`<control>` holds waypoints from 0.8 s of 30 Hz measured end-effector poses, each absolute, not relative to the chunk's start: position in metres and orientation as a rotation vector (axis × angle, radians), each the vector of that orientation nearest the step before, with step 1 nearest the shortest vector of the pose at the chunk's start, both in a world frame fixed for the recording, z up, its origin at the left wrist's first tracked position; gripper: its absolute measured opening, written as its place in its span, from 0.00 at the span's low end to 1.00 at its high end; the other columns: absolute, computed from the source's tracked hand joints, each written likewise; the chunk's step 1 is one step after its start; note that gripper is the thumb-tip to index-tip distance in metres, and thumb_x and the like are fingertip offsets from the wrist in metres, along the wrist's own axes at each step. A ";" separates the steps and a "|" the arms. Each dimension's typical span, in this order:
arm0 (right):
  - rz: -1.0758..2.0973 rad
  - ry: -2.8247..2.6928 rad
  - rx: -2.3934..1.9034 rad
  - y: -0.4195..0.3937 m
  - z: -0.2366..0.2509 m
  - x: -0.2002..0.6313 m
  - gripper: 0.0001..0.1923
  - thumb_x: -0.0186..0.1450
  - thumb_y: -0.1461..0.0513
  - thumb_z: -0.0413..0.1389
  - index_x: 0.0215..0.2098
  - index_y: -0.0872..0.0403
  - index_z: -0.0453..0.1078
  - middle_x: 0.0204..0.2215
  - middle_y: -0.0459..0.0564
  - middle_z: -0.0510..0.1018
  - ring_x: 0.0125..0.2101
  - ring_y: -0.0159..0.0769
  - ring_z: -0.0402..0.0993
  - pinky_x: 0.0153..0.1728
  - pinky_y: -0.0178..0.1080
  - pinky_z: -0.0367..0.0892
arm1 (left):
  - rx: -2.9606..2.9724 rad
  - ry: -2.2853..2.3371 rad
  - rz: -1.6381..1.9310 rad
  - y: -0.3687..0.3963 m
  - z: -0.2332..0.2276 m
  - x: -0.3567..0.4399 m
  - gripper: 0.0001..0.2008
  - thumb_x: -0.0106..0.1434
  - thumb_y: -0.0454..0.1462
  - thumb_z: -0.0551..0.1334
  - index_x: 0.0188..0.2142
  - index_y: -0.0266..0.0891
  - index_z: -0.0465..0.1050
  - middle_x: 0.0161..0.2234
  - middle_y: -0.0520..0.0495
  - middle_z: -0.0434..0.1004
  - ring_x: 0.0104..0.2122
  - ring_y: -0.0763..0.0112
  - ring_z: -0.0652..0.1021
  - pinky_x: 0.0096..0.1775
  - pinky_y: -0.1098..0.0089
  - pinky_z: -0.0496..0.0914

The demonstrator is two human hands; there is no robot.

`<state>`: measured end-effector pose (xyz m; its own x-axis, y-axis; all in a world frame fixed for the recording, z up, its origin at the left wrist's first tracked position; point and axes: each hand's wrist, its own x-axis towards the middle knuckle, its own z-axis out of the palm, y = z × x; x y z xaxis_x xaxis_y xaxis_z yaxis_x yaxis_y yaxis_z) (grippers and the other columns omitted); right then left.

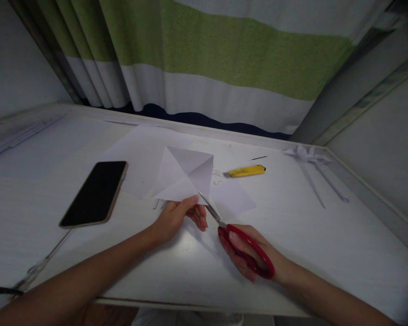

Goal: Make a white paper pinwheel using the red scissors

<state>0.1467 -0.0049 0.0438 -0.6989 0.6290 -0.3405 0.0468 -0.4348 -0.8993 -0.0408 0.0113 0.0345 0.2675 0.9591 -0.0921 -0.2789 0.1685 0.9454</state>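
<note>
A square of white paper [180, 172] with diagonal creases is pinched at its near edge by my left hand [182, 216], thumb on top. My right hand [246, 251] grips a pair of scissors [246, 249] with red handles. The blades lie at the paper's near right corner, one over the sheet and the other below its edge. Part of the lower blade is hidden by the paper. Another piece of white paper [233, 198] rests on the table just beyond the scissors.
A yellow box cutter [247, 170] lies behind the paper, near a thin dark stick [258, 158]. Folded paper pinwheels [308, 155] with stems sit at the back right. A phone [94, 194] is on the left, a larger paper sheet [139, 149] behind it. A striped curtain [224, 54] hangs behind the table [326, 253].
</note>
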 end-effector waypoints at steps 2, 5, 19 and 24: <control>2.181 -1.397 -0.971 -0.005 0.044 0.146 0.21 0.54 0.46 0.50 0.23 0.56 0.58 0.09 0.36 0.58 0.07 0.19 0.52 0.07 0.24 0.47 | 0.998 0.877 1.056 0.011 0.035 -0.041 0.16 0.58 0.40 0.52 0.20 0.32 0.69 0.15 0.47 0.73 0.18 0.70 0.74 0.26 0.70 0.67; 2.176 -1.400 -0.978 -0.005 0.045 0.146 0.21 0.54 0.46 0.50 0.23 0.57 0.57 0.09 0.36 0.58 0.07 0.19 0.52 0.07 0.24 0.47 | 0.996 0.883 1.055 0.011 0.034 -0.041 0.16 0.57 0.40 0.52 0.20 0.32 0.69 0.15 0.47 0.73 0.17 0.70 0.74 0.26 0.70 0.67; 2.063 -1.517 -1.057 -0.006 0.037 0.146 0.19 0.57 0.49 0.49 0.22 0.56 0.56 0.10 0.36 0.56 0.07 0.19 0.49 0.07 0.24 0.46 | 0.960 0.792 1.068 0.013 0.028 -0.040 0.19 0.56 0.45 0.53 0.20 0.30 0.69 0.15 0.45 0.72 0.16 0.70 0.73 0.22 0.71 0.67; 2.086 -1.526 -1.106 -0.008 0.032 0.148 0.20 0.58 0.48 0.47 0.22 0.56 0.56 0.10 0.36 0.55 0.07 0.18 0.47 0.07 0.24 0.45 | 0.947 0.824 1.071 0.013 0.027 -0.039 0.21 0.54 0.48 0.52 0.19 0.31 0.68 0.15 0.45 0.71 0.15 0.70 0.73 0.21 0.70 0.67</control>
